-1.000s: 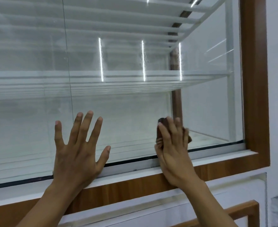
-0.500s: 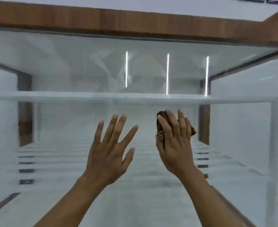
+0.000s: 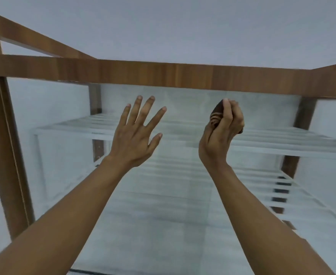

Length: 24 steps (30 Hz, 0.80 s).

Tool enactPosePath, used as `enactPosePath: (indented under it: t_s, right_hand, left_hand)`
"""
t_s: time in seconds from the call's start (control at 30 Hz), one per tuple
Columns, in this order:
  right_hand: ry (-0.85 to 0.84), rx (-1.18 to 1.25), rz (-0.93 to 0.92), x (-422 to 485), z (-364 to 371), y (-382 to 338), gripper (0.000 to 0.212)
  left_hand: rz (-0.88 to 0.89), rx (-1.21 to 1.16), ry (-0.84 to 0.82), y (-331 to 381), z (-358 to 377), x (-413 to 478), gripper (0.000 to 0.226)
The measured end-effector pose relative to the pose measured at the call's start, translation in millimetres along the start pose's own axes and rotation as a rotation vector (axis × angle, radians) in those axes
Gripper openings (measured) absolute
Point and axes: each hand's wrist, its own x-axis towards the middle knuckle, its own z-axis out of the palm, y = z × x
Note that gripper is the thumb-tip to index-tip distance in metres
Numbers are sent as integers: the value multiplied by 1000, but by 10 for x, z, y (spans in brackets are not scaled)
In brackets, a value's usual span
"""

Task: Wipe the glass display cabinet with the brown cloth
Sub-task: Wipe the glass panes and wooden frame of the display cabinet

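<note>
Near the cabinet's top rail [image 3: 183, 73], the right hand [image 3: 220, 133] grips the brown cloth [image 3: 216, 115] for wiping the upper glass [image 3: 183, 100], and the left hand [image 3: 133, 139] is open with spread fingers; pressing the cloth flat seems next.

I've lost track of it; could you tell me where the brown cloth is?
Bunched in the right hand, the brown cloth sits right of centre, just under the wooden top rail.

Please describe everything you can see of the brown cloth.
The brown cloth is dark brown and bunched into a small wad with visible folds. It sits in the right hand, whose fingers curl around it, so only its left side and a bit at lower right show. It is raised near the cabinet's wooden top rail. Whether it touches the glass is unclear.
</note>
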Motion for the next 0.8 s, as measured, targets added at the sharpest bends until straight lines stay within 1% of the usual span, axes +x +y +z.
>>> enactPosePath:
  t_s: [0.07,0.1,0.17,0.27,0.3,0.33,0.37,0.4,0.43,0.47,0.5,0.53,0.57,0.63,0.67,0.7,0.73,0.77,0.8]
  right_hand:
    - [27,6,-26,-54,113,-137,52]
    - [-6,7,-62,-95,199,-217,53]
    - [-152,-69,-166,-168,458,-443,54]
    - [-379,-326,-414,-376,905,-784,55]
    - [-427,-373,-475,-422,968,-811,54]
    - [-421,-421,-475,-425,976,-790,54]
    - [-350,-477,-380,-408,946,-738,54]
    - [-218,-533,-192,-373,900,-682,54]
    - [-47,-555,38,-310,881,-654,55]
    - [106,-553,226,-248,923,-704,57]
    - [181,-535,333,-216,1047,-826,58]
    - [174,-509,331,-225,1219,-1000,59]
    - [95,-489,236,-295,1400,-1188,60]
    - [-191,-445,-108,-601,1629,-1444,58]
    - [-338,-425,-273,-742,1605,-1440,57]
    - [-429,-433,-396,-810,1480,-1329,58]
    - [-444,-443,-444,-808,1299,-1145,59]
    - [-406,-454,-390,-778,1103,-938,59]
    - [-318,-467,-249,-737,915,-760,58]
  left_hand:
    - [2,-4,19,-316,9,-100,63]
    - [1,-5,32,-479,10,-141,63]
    - [-7,-19,72,-803,9,-178,62]
    - [-29,-28,141,-1273,56,-221,61]
    - [-31,-27,156,-1405,84,-250,60]
    - [-22,-37,172,-1507,115,-273,60]
    - [-2,-57,189,-1576,147,-288,60]
    - [21,-76,206,-1604,172,-296,59]
    - [36,-86,223,-1605,194,-301,60]
    - [38,-88,240,-1598,217,-300,60]
    - [34,-90,251,-1590,234,-300,61]
    - [28,-95,256,-1584,248,-298,62]
    - [20,-110,262,-1589,254,-298,63]
    - [2,-153,278,-1620,259,-321,64]
    - [-2,-166,283,-1635,260,-344,64]
    - [-4,-171,284,-1643,259,-368,64]
    - [-7,-170,282,-1641,256,-384,64]
    - [-10,-166,275,-1631,255,-387,64]
    - [-17,-158,264,-1608,257,-390,65]
